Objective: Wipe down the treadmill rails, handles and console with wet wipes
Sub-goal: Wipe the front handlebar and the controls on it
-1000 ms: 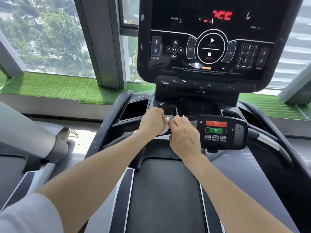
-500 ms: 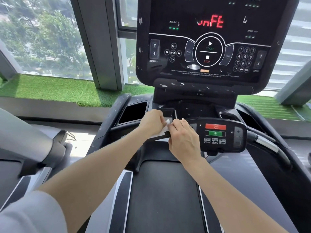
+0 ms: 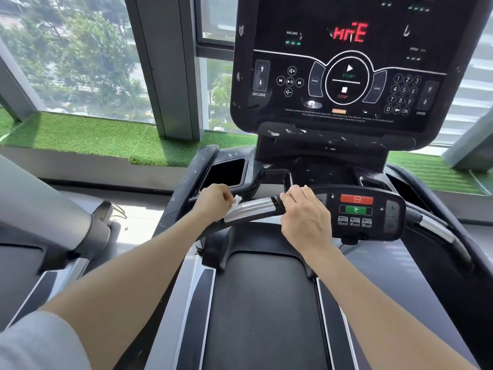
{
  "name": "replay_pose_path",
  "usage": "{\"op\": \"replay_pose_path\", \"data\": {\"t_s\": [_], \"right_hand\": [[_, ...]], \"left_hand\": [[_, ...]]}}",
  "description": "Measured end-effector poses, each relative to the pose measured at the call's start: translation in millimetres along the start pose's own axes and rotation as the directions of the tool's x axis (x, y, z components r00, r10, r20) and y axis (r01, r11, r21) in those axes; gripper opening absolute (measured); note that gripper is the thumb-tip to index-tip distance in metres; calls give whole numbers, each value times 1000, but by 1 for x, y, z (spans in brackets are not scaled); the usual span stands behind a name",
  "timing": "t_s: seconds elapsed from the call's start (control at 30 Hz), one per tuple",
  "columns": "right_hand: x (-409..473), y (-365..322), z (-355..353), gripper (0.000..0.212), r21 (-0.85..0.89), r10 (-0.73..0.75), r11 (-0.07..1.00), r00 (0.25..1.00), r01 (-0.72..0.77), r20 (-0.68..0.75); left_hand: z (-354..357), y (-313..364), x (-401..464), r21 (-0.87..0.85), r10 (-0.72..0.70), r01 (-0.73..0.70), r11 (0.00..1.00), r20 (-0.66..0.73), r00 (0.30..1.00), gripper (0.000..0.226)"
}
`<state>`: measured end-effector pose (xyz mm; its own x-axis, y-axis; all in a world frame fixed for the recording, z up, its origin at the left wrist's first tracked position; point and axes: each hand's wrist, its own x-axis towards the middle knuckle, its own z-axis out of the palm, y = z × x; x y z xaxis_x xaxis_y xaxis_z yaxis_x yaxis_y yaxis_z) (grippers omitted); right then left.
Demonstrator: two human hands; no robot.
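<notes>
Wipe (image 3: 236,202) in left hand (image 3: 213,200) on handlebar (image 3: 253,209); cup holder (image 3: 226,173) just beyond

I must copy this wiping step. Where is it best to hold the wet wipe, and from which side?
Hold the wet wipe bunched in the left hand, pressed on the silver handlebar from above and the left. The bar is round and runs sideways, so curled fingers probably slide best along it.

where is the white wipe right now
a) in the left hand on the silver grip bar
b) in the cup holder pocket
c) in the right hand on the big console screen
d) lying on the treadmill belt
a: the left hand holds the white wipe against the silver grip bar, while the right hand rests at the bar's other end.
</notes>
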<state>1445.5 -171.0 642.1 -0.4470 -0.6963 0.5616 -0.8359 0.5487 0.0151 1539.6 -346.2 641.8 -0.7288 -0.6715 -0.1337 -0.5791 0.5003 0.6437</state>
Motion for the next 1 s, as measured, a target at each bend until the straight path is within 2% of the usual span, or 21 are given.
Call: {"op": "replay_pose_path", "data": {"t_s": [0.1,0.2,0.27,0.33,0.4,0.5,0.6,0.73,0.87,0.93,1.0], "right_hand": [[0,-2,1,14,-14,28,1000,1000,-27,4],[0,-3,0,18,7,33,999,999,-34,18],[0,-2,-3,18,20,21,1000,1000,-22,13],[0,-1,-4,20,6,8,1000,1000,-8,7],[0,-2,-2,23,-5,5,1000,1000,-5,-1],[0,-3,1,23,-21,16,1000,1000,-16,-9],[0,-3,2,23,-21,15,1000,1000,-15,-10],[-1,-2,1,21,-38,-5,999,1000,5,-6],[-1,-1,-1,24,-46,-27,999,1000,26,-15],[-1,-1,-2,25,-48,-26,999,999,26,-17],[0,-3,-2,23,-54,-19,998,1000,18,-11]], "left_hand": [[24,22,-13,-94,133,-152,984,-185,974,23],[48,57,-24,-62,331,-357,932,-257,908,19],[54,57,-27,1,442,-465,886,-311,842,24],[53,28,-27,143,558,-544,827,-334,760,28],[49,-15,-27,275,620,-556,785,-344,705,28],[44,-58,-33,369,632,-518,772,-353,690,32],[55,-47,-33,376,663,-548,747,-361,656,29],[74,-10,-26,413,783,-666,621,-336,523,15],[64,-36,-27,500,853,-692,521,-287,435,18],[55,-59,-35,532,853,-667,521,-291,434,14],[51,-70,-41,536,830,-633,558,-354,431,28]]}}
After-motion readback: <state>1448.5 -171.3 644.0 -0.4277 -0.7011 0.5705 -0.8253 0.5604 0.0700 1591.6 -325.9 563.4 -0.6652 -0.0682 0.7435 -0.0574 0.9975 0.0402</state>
